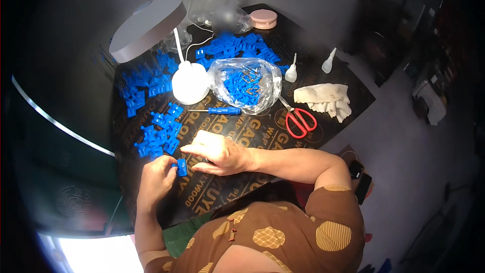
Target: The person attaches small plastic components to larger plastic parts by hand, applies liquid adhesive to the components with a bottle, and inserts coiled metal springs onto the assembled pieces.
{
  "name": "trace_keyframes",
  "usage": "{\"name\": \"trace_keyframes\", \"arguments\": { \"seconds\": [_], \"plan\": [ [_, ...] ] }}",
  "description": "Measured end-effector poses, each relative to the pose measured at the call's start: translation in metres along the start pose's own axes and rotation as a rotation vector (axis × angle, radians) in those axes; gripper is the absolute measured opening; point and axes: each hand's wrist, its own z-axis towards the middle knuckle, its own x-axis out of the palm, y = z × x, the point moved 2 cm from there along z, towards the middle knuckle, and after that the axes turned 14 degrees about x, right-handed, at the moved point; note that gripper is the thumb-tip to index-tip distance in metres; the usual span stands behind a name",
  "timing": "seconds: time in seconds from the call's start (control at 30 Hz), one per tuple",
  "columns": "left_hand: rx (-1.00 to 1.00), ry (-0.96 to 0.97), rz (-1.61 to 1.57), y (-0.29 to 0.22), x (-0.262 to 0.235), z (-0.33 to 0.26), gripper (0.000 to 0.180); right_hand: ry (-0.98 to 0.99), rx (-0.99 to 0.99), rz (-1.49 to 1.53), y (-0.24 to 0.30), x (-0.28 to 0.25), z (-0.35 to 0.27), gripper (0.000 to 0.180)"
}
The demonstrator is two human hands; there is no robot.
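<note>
Near the front left of the dark table, my left hand (158, 176) is closed, pinching a small blue plastic part (182, 167) between thumb and fingertips. My right hand (220, 153) reaches in from the right just beside that part. Its index finger and thumb are spread apart, with nothing visible between them, and its other fingers are partly curled. Just beyond my left hand lies a loose cluster of similar blue plastic parts (159, 134). A screwdriver (225, 111) with a blue handle rests on the table beyond my right hand.
A clear plastic bag (275, 88) holds small blue pieces with metal bits. Left of it stands a white lamp (191, 83). More blue parts (237, 46) are heaped behind. To the right lie red-handled scissors (301, 124), a white cloth (323, 97) and two squeeze bottles (291, 73); a pink round box (263, 19) sits behind.
</note>
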Motion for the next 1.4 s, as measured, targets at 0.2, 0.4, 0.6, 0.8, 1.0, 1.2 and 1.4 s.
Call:
{"name": "trace_keyframes", "arguments": {
  "seconds": [0.2, 0.4, 0.6, 0.8, 1.0, 1.2, 1.4],
  "plan": [
    [-0.004, 0.005, 0.034, -0.007, -0.006, -0.006, 0.024, -0.028, -0.025, 0.032, 0.001, 0.004, -0.003, 0.045],
    [0.112, -0.267, -0.011, -0.049, -0.047, -0.006, 0.024, -0.133, -0.079, -0.034, 0.007, -0.013, 0.000, 0.038],
    [0.428, -0.603, 0.149, -0.090, -0.081, -0.029, 0.021, -0.208, -0.126, 0.003, 0.045, -0.029, -0.014, 0.020],
    [0.611, -0.745, 0.307, -0.114, -0.086, -0.028, 0.025, -0.330, -0.135, 0.201, 0.074, -0.020, -0.047, 0.013],
    [0.966, -0.563, 0.224, -0.117, -0.095, -0.012, 0.027, -0.416, -0.155, 0.321, 0.084, -0.012, -0.049, 0.010],
    [1.032, -0.423, 0.181, -0.128, -0.094, -0.005, 0.026, -0.432, -0.154, 0.339, 0.085, -0.014, -0.051, 0.008],
    [1.064, -0.620, 0.121, -0.141, -0.089, 0.000, 0.030, -0.516, -0.163, 0.229, 0.084, -0.036, -0.042, 0.011]
  ]
}}
